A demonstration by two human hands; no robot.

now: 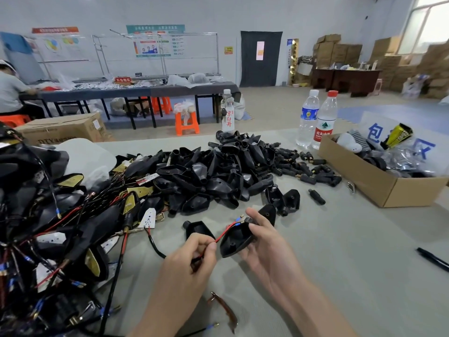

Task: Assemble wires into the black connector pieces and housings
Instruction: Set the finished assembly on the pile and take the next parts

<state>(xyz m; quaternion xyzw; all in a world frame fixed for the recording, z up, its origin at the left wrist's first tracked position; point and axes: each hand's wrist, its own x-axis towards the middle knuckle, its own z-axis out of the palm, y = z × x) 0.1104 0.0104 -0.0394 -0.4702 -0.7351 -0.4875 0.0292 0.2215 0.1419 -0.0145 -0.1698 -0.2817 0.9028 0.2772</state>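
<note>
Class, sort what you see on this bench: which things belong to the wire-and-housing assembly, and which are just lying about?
Job: left hand pinching red wire; right hand holding black housing; housing pile; wire heap.
Lying about: water bottles; pen.

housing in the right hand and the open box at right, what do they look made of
The housing looks like moulded black plastic, maybe rubber: matte, with dull highlights. The box looks like plain brown cardboard, judging by its folded edges.
</note>
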